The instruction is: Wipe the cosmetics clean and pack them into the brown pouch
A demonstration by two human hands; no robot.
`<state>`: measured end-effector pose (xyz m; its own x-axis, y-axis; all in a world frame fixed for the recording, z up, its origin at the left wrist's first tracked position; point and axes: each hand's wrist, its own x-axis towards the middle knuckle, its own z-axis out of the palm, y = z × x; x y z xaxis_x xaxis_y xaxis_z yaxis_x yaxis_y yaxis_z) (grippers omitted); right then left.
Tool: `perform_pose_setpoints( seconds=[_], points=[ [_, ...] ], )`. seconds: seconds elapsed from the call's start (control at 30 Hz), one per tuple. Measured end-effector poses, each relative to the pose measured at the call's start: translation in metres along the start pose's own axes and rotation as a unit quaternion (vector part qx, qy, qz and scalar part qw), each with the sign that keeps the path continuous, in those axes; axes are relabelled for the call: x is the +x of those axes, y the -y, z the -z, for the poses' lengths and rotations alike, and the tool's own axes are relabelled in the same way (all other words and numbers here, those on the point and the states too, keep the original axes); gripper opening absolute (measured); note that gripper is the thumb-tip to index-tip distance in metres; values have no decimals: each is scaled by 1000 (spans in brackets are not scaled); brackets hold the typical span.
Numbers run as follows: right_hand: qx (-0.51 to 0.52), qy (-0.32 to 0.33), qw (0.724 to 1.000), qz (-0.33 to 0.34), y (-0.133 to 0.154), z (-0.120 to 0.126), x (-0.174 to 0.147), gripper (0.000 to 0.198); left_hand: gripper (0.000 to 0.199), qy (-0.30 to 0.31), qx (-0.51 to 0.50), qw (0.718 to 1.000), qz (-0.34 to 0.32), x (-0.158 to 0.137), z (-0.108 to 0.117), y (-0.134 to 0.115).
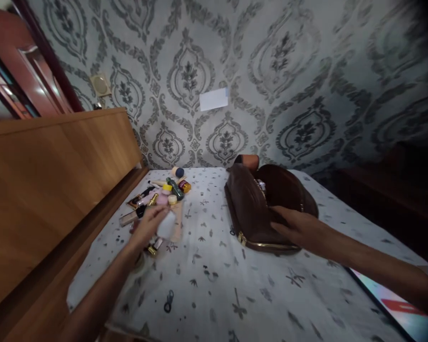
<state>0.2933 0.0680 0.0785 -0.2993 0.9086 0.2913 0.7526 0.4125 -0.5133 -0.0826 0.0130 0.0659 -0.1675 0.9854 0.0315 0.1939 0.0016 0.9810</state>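
My left hand (154, 222) is closed at the edge of a pile of cosmetics, its fingertips around a small white thing (167, 225), blurred so its kind is unclear. Close by lie a dark green bottle (174, 188), an amber jar (184, 186), a jar with a yellow lid (167, 189), gold tubes and a flat peach packet (177, 221). A brown leather handbag (248, 209) with gold zips stands unzipped on the right. Against its opening rests my right hand (296, 224), thumb and fingers stretched apart, touching the leather. The bag's inside is mostly dark.
A white cloth with a leaf print (207, 275) covers the bed or table. A wooden board (64, 175) rises along the left. Patterned wallpaper (189, 71) stands behind. A black keyring-like loop (169, 301) lies in front, and a lit screen (395, 304) at lower right.
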Motion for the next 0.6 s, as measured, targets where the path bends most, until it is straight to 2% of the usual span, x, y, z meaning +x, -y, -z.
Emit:
perform_pose_setpoints(
  seconds=[0.03,0.1,0.2,0.23,0.3,0.37,0.43,0.6],
  points=[
    [1,15,1000,15,4,2,-9,20,53,-50,18,998,-23,8,14,-3],
    [-9,-15,999,41,17,8,-25,29,52,-113,32,992,-51,23,43,-7],
    [-20,-141,982,125,43,8,-45,22,45,-174,66,979,-85,47,80,-11],
    [-2,-167,973,157,51,4,-49,20,42,-185,85,974,-96,56,88,-11],
    [47,-171,961,214,65,-14,-56,17,36,-192,137,965,-118,77,98,-13],
    [97,-128,959,235,74,-40,-57,19,28,-176,204,952,-147,105,95,-16],
    [144,-93,959,226,78,-71,-56,16,22,-143,283,932,-177,136,82,-20],
    [227,-30,960,161,70,-132,-51,20,25,-34,483,847,-220,216,26,-25]
  ],
)
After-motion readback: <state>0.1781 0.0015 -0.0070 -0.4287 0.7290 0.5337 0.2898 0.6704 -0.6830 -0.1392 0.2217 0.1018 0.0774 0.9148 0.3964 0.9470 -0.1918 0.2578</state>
